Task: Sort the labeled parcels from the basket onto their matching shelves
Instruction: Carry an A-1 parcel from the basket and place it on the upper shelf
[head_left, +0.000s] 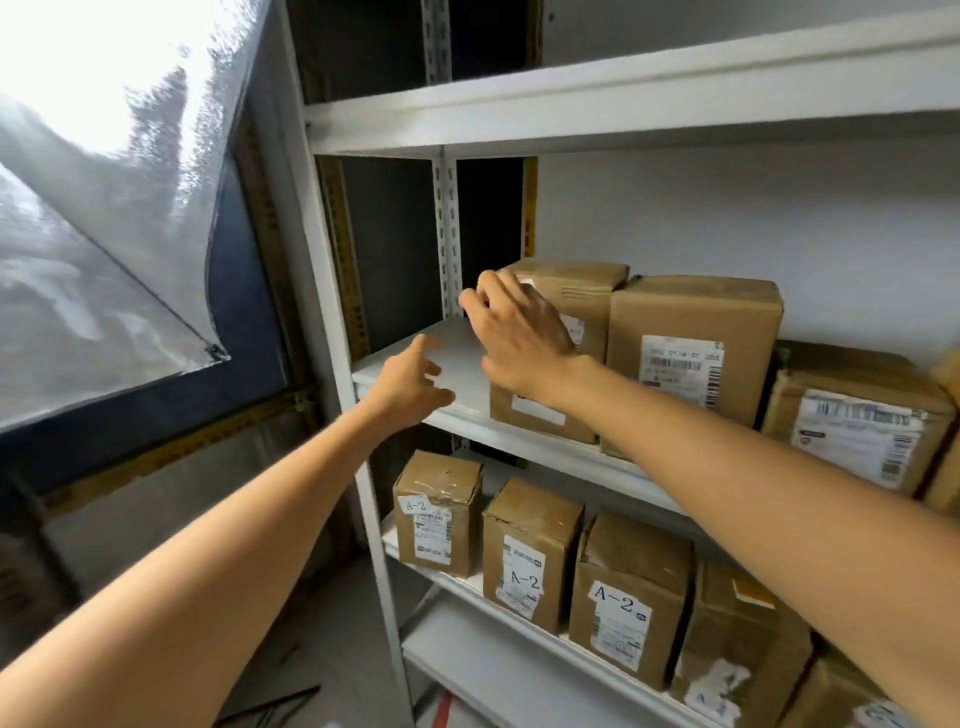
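Note:
A white metal shelf rack fills the view. On its middle shelf (457, 358) stand three brown cardboard parcels; the leftmost parcel (582, 296) is upright, with my right hand (519, 332) spread against its left front edge, fingers apart and touching it. My left hand (410, 379) hovers over the bare left end of that shelf, fingers loosely apart, holding nothing. On the shelf below (467, 582) stand several brown parcels with handwritten "A-2" labels (618, 603). The basket is out of view.
The upper shelf (571, 109) shows nothing on it. A larger parcel (696, 348) with a barcode label stands right of the one I touch. At left is a window with a loose plastic sheet (104, 234). The floor lies below left.

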